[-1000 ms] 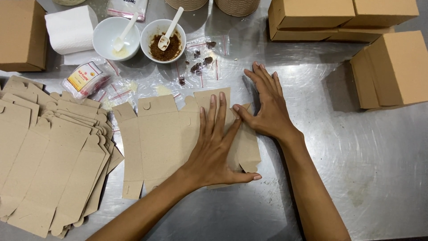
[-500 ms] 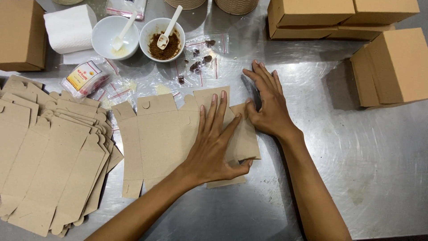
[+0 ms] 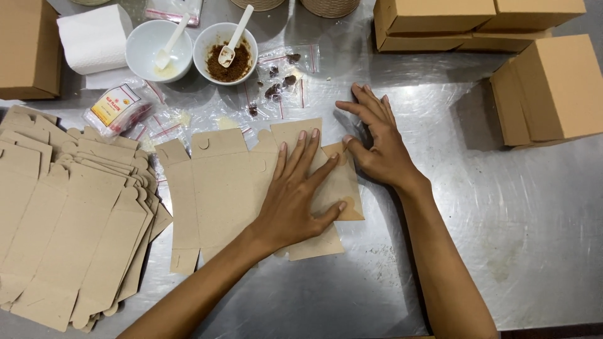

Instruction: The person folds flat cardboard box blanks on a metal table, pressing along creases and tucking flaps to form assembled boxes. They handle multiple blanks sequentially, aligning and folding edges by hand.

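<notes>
Flat, the left hand point(image 3: 295, 194) and right hand point(image 3: 377, 144) press a box blank point(image 3: 220, 188).

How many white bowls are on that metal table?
2. One white bowl with pale contents and a spoon sits at the top left, beside the paper towel. The other white bowl, holding brown powder and a spoon, stands just right of it. None seem hidden.

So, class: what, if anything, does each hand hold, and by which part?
Neither grips anything. The left hand presses flat on the flat brown cardboard box blank; the right hand rests at its right edge.
</notes>
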